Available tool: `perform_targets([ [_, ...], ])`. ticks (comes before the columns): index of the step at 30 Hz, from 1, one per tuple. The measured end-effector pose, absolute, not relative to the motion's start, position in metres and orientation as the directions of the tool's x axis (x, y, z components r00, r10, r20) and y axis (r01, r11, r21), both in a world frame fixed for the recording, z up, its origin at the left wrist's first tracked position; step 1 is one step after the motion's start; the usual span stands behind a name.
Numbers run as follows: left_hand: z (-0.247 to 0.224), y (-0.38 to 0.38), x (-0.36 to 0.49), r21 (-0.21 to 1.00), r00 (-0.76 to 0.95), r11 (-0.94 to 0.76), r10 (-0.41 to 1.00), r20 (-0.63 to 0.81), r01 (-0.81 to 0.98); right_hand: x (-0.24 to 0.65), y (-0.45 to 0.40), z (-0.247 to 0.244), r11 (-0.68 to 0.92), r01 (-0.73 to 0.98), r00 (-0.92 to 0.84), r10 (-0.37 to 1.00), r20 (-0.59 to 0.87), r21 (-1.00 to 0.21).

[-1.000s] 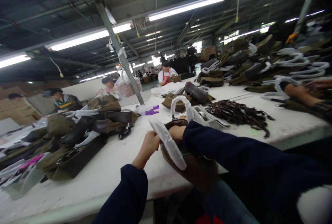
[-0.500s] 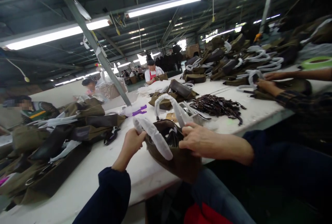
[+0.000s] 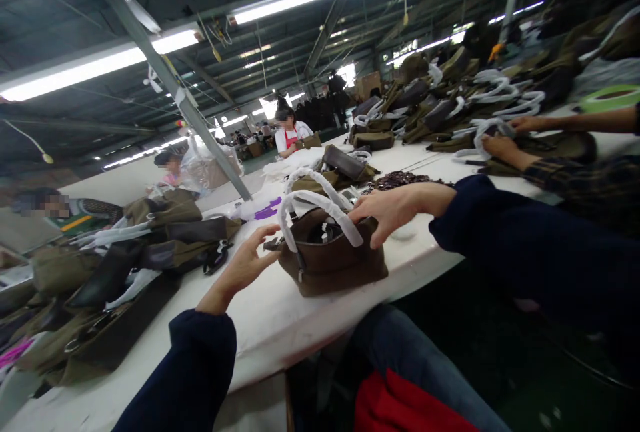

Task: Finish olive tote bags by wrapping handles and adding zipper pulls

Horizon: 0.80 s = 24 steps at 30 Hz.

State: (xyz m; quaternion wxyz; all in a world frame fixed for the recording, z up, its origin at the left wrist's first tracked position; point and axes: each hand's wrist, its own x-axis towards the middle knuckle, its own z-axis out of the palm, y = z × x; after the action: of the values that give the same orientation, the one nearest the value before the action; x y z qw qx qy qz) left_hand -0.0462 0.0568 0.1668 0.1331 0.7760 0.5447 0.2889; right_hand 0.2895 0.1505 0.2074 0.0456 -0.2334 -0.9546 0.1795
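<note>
Brown bag (image 3: 340, 264) in the middle of the frame, standing up on the white table (image 3: 270, 322), close to the front edge. Left hand (image 3: 245, 267) by the bag's left end, fingers spread wide. Right hand (image 3: 395, 212) over the top right corner, thumb and fingers apart, with no firm hold to see. Might tip or slide off if bumped toward the edge. Might also snag the white-wrapped front handle (image 3: 329, 206) on the right fingers.

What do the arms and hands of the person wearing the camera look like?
Both arms wear long, loose, plain dark navy sleeves that end above the wrists. The left hand and right hand are ungloved, with no watch visible.
</note>
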Motion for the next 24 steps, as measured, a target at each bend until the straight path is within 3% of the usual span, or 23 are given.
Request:
perform_targets([
  [4,0.172,0.070,-0.043,0.436,0.375,-0.387,0.919,0.118,0.812,0.277,0.157,0.226,0.698,0.256,-0.960,0.263,-0.094,-0.668],
  [7,0.174,0.074,-0.037,0.449,0.400,-0.402,0.911,0.104,0.798,0.271,0.165,0.209,0.397,0.165,-0.956,0.289,-0.048,-0.903],
  [9,0.175,0.074,-0.034,0.501,0.421,-0.441,0.893,0.160,0.745,0.266,0.171,0.192,0.190,0.035,-0.929,0.368,0.039,-0.981],
  [12,0.173,0.071,-0.033,0.542,0.452,-0.476,0.872,0.188,0.693,0.254,0.180,0.174,0.032,-0.034,-0.893,0.448,0.045,-0.999],
  [15,0.170,0.068,-0.034,0.564,0.464,-0.445,0.878,0.120,0.696,0.238,0.191,0.174,-0.036,0.129,-0.904,0.406,-0.133,-0.991],
  [18,0.167,0.065,-0.036,0.574,0.501,-0.482,0.854,0.140,0.662,0.220,0.199,0.179,-0.075,0.226,-0.885,0.402,-0.237,-0.971],
  [24,0.171,0.054,-0.036,0.475,0.555,-0.556,0.817,0.158,0.682,0.189,0.211,0.160,-0.143,0.220,-0.851,0.456,-0.262,-0.965],
])
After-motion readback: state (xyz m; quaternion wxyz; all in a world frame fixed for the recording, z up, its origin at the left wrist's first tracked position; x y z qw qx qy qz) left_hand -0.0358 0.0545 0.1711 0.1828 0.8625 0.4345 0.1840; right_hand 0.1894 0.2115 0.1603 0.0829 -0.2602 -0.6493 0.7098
